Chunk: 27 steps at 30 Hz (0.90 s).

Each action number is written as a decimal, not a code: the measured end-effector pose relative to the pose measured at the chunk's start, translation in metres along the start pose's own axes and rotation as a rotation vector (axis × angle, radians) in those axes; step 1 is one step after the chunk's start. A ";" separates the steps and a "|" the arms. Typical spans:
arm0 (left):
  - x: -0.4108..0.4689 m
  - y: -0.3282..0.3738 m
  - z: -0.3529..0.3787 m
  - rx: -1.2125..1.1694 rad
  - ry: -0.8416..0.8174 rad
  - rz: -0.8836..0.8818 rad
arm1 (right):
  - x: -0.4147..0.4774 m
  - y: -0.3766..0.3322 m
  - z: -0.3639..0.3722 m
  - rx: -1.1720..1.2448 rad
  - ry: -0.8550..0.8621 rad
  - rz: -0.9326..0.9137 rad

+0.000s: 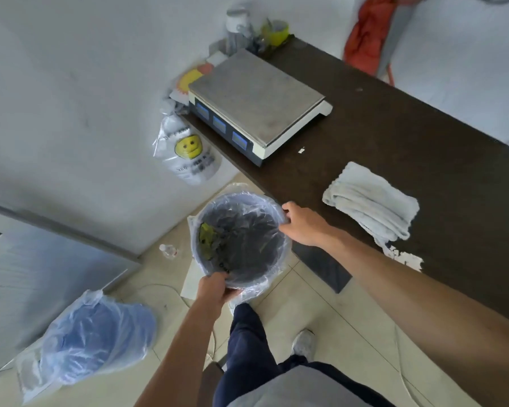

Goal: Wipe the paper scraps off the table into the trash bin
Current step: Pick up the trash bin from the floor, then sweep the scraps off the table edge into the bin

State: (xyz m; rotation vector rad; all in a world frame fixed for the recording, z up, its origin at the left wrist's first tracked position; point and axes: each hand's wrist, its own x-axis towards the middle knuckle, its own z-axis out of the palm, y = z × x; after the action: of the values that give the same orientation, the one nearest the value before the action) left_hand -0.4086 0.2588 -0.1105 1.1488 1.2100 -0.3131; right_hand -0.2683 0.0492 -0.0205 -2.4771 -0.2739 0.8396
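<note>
A round trash bin (241, 274) lined with clear plastic stands on the floor beside the dark brown table (423, 136). My left hand (213, 289) grips the bin's near rim. My right hand (304, 223) holds the rim on the side next to the table edge. Dark waste and a yellow-green scrap lie inside the bin. A folded white cloth (370, 199) rests on the table near its edge. White paper scraps (404, 257) sit at the table's edge below the cloth, and one small scrap (301, 150) lies beside the scale.
A grey weighing scale (256, 98) stands on the table's far end, with a cup and clutter behind it. A smiley-face plastic bag (188, 151) hangs off the table. A blue bag (91, 333) and a small bottle (168, 250) lie on the tiled floor.
</note>
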 end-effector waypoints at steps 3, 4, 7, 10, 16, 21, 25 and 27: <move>-0.002 -0.010 0.012 0.014 -0.003 -0.008 | -0.016 0.017 -0.019 0.001 0.122 -0.014; -0.004 -0.014 0.015 0.037 0.000 -0.017 | -0.021 0.024 -0.025 0.003 0.177 -0.016; -0.020 -0.020 0.026 0.098 0.032 -0.055 | -0.037 0.043 -0.046 0.015 0.350 -0.033; -0.024 -0.030 0.035 0.142 0.041 -0.065 | -0.047 0.067 -0.063 -0.021 0.525 -0.046; -0.023 -0.050 0.056 0.272 0.014 -0.080 | -0.053 0.127 -0.083 -0.261 0.389 0.093; -0.030 -0.059 0.081 0.365 -0.070 -0.082 | -0.058 0.165 -0.092 -0.292 0.188 0.146; -0.029 -0.063 0.093 0.437 -0.105 -0.090 | -0.056 0.178 -0.094 -0.313 0.140 0.197; -0.028 -0.066 0.099 0.484 -0.114 -0.091 | -0.053 0.177 -0.092 -0.322 0.108 0.235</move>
State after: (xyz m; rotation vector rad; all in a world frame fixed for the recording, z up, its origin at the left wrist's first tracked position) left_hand -0.4117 0.1384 -0.1304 1.4677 1.1169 -0.7619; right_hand -0.2484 -0.1558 -0.0232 -2.8883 -0.0846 0.8027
